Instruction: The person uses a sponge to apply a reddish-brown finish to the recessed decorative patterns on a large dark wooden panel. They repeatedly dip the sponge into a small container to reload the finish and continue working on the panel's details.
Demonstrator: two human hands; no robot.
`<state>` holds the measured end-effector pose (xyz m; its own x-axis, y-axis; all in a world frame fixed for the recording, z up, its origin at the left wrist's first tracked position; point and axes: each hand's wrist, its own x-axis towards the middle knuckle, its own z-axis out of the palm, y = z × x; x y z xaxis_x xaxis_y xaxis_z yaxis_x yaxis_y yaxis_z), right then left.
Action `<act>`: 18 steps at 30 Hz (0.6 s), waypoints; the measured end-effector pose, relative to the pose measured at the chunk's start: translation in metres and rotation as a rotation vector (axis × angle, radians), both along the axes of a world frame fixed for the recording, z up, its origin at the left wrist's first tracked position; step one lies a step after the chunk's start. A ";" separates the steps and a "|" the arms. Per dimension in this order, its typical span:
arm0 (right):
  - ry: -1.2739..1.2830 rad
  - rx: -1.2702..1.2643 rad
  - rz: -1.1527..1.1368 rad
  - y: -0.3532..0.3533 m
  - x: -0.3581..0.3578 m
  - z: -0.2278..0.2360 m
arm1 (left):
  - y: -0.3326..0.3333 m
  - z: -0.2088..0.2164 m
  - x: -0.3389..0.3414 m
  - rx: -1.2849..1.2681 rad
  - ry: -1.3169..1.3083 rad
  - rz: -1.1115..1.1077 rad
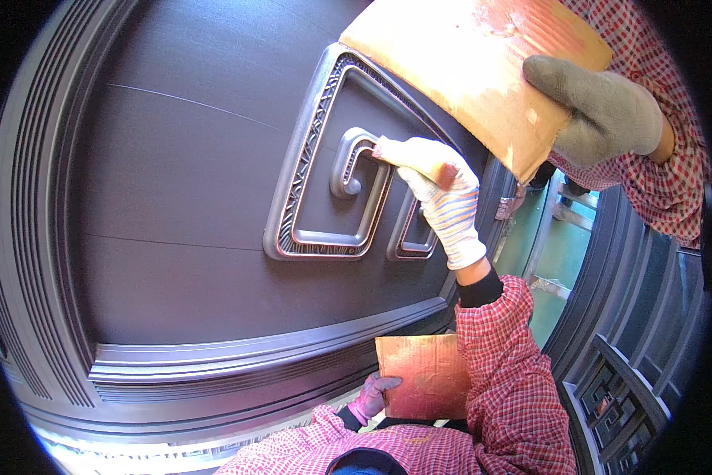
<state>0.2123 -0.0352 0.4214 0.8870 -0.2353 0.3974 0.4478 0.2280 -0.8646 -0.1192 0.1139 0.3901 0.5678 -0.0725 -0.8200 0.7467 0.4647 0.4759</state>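
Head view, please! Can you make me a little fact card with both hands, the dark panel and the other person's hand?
Left hand: pink-gloved, gripping reddish-stained cardboard
Right hand: striped glove, stained fingertips at the raised spiral; whether it holds anything is hard to tell
Dark panel: upright, with the squarish spiral and a second raised shape to its right
Co-worker's hand: gray-gloved, holding a larger stained cardboard sheet
Right sleeve: red-and-white check
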 end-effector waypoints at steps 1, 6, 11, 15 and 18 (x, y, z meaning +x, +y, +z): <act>-0.023 -0.010 -0.002 -0.003 -0.002 -0.004 | -0.001 0.001 0.000 -0.005 0.001 0.009; 0.073 0.037 -0.036 -0.003 -0.009 -0.003 | -0.002 0.002 0.002 0.002 0.018 0.012; -0.009 -0.005 0.004 -0.004 -0.002 0.012 | 0.002 -0.004 -0.002 0.018 0.001 0.002; 0.044 0.058 0.028 -0.004 -0.006 -0.008 | 0.001 -0.005 -0.003 0.009 0.007 0.051; 0.122 0.146 0.050 -0.007 -0.013 -0.007 | 0.001 -0.004 -0.002 -0.006 0.010 0.038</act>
